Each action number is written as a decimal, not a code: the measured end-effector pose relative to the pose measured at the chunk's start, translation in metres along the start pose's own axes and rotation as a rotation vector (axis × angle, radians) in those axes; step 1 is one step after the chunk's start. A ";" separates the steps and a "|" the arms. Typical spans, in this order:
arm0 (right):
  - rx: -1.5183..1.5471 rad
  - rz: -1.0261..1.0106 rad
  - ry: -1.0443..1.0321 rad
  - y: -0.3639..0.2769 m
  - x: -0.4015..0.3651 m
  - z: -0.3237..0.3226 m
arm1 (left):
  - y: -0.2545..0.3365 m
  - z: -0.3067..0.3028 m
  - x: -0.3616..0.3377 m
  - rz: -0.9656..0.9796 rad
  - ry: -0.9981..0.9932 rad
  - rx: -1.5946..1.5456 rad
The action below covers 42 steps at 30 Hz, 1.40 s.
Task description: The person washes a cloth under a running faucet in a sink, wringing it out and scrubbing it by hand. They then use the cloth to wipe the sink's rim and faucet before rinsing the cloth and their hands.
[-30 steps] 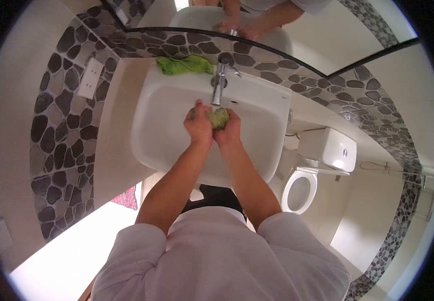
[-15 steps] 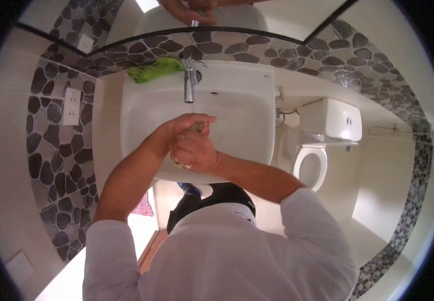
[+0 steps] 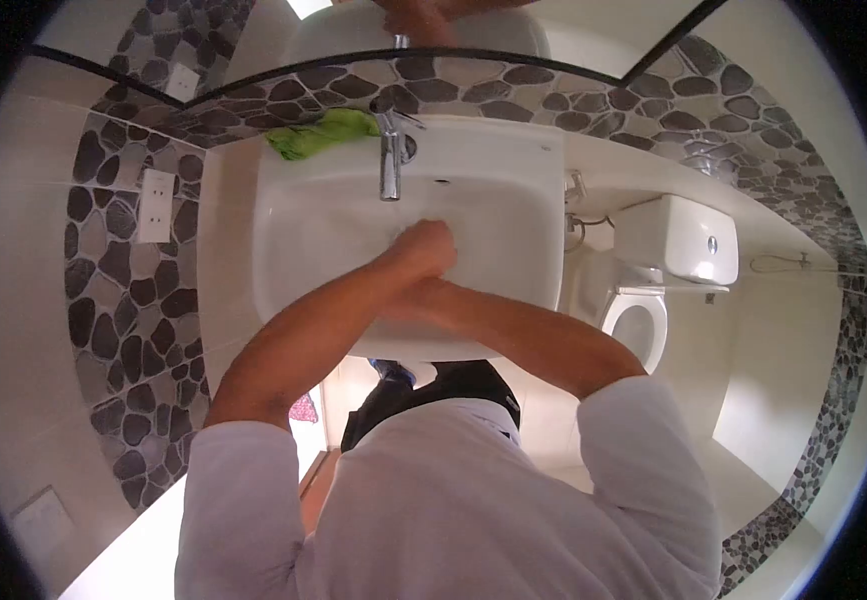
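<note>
Over the white washbasin (image 3: 513, 240), my left hand (image 3: 427, 249) is closed with its back towards me. Whatever it may hold is hidden. My right hand (image 3: 415, 300) lies against the left wrist, partly below the left forearm, and its fingers are hidden. Both hands are just in front of the chrome faucet (image 3: 390, 165), the left one nearer to its spout. On the basin's back rim lies a crumpled green cloth (image 3: 323, 133), left of the faucet.
To the right stands a white toilet (image 3: 637, 330) with its cistern (image 3: 681, 240). A mirror (image 3: 513, 40) runs above the pebble-patterned wall strip (image 3: 453, 88). A wall socket (image 3: 156, 205) is at left.
My hands were clasped around something greenish and whitish, which no longer shows. The left hand has closed and turned over; the right has slid back to the left wrist. The view has shifted slightly.
</note>
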State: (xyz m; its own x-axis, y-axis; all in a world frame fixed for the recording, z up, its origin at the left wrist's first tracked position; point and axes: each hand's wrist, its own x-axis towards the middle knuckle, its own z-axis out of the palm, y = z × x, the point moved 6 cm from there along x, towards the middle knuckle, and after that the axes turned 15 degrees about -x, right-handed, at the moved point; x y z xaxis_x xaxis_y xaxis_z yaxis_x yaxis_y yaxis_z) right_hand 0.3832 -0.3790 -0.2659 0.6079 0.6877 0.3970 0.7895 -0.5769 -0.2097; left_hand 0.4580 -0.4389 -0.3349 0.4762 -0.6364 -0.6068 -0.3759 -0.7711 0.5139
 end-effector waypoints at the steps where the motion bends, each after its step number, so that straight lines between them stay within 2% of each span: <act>1: 0.005 -0.060 0.018 -0.006 -0.005 -0.005 | 0.002 -0.001 -0.006 0.052 -0.060 -0.050; 3: 0.003 -0.221 0.094 -0.023 -0.019 -0.026 | 0.003 0.001 -0.032 0.150 -0.178 -0.162; 5: 0.012 -0.165 0.053 -0.024 -0.024 -0.045 | -0.034 0.003 -0.055 -0.262 -0.102 -1.028; 6: 0.036 0.191 -0.185 -0.003 -0.023 -0.042 | -0.050 0.007 -0.065 -0.470 -0.057 -1.456; 7: 0.004 0.543 -0.424 0.017 -0.028 -0.046 | -0.057 -0.002 -0.067 -0.391 0.017 -1.528; 8: 0.174 0.954 -0.031 0.044 -0.044 -0.046 | -0.064 -0.010 -0.067 -0.308 0.089 -1.601; 9: 0.478 1.212 0.161 0.063 -0.061 -0.028 | -0.072 -0.016 -0.067 -0.224 0.159 -1.669; 10: 0.759 1.437 0.468 0.079 -0.079 -0.012 | -0.080 -0.022 -0.066 -0.139 0.230 -1.733; 11: 1.187 1.498 0.538 0.089 -0.075 0.005 | -0.088 -0.027 -0.065 -0.052 0.303 -1.792; 12: 1.627 1.514 0.601 0.092 -0.068 0.022 | -0.094 -0.032 -0.062 0.040 0.378 -1.845; 15: 1.892 1.324 0.615 0.104 -0.064 0.063 | -0.096 -0.049 -0.047 0.337 0.771 -0.679; 18: 2.092 1.245 0.791 0.114 -0.057 0.085 | -0.025 -0.062 -0.070 0.388 0.595 -0.402; 21: 2.159 1.225 0.698 0.117 -0.052 0.082 | -0.013 -0.076 -0.067 0.255 0.550 -0.451; 24: 2.395 1.303 0.671 0.097 -0.024 0.033 | -0.028 -0.080 -0.067 0.110 0.656 -0.577; 27: 2.412 1.190 0.904 0.099 -0.022 0.063 | -0.029 -0.079 -0.080 -0.013 0.787 -0.418; 30: 2.342 1.279 0.940 0.110 -0.037 0.085 | -0.073 -0.054 -0.062 0.106 0.928 -0.688; 33: 2.263 1.347 0.800 0.108 -0.033 0.064 | -0.066 -0.068 -0.104 0.352 0.856 -1.020; 36: 2.104 1.295 0.642 0.100 -0.011 0.049 | -0.116 -0.054 -0.099 0.142 0.998 -1.426; 39: 2.196 1.329 0.601 0.101 -0.001 0.077 | -0.139 -0.049 -0.077 0.155 1.159 -1.558; 42: 2.205 1.633 0.702 0.096 -0.012 0.048 | -0.100 -0.066 -0.062 0.110 0.860 -1.082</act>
State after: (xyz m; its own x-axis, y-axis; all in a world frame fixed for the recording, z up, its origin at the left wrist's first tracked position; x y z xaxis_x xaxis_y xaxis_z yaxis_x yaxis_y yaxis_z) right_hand 0.4554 -0.4218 -0.3336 0.6444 0.1932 -0.7398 -0.4913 0.8461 -0.2069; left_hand 0.5187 -0.3209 -0.3090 0.9683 -0.1775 -0.1756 0.1654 -0.0706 0.9837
